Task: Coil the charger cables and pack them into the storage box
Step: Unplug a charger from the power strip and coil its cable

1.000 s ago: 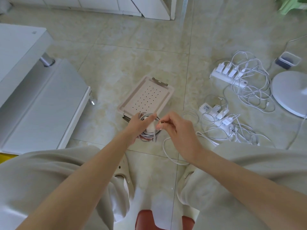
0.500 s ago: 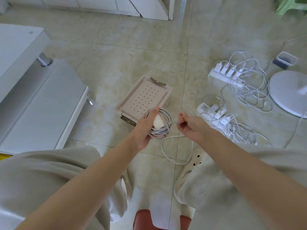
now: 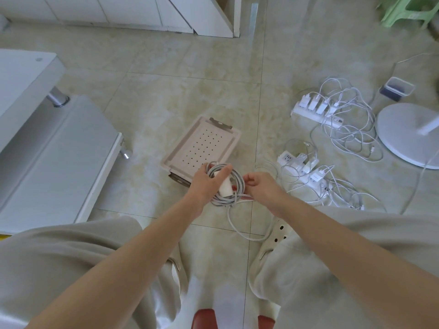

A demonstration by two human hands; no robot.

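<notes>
The left hand (image 3: 206, 184) holds a coil of grey-white charger cable (image 3: 240, 184) in front of the knees, with the fingers wrapped behind the loops and the thumb laid across a white charger brick (image 3: 225, 187) that sits against the front of the coil. The right hand (image 3: 259, 189) is just beside the coil's right side, its fingers curled in and pinching the cable there. A loose tail of the same cable (image 3: 234, 222) drops from the bottom of the coil in a slack loop towards the floor tiles (image 3: 166, 96), near a cream clog (image 3: 278, 233) on the right foot. The storage box (image 3: 204, 143), pale pink with a perforated top and a dark latch at its far end, lies on the floor just beyond the hands, and in the view the left hand overlaps its near edge. To the right of the box a white power strip (image 3: 306, 173) with several chargers plugged in lies in a tangle of white cables, and a second power strip (image 3: 316, 112), loaded likewise, lies farther off. Beyond them stand a round white fan base (image 3: 408, 131) and a small clear container (image 3: 397, 89)
</notes>
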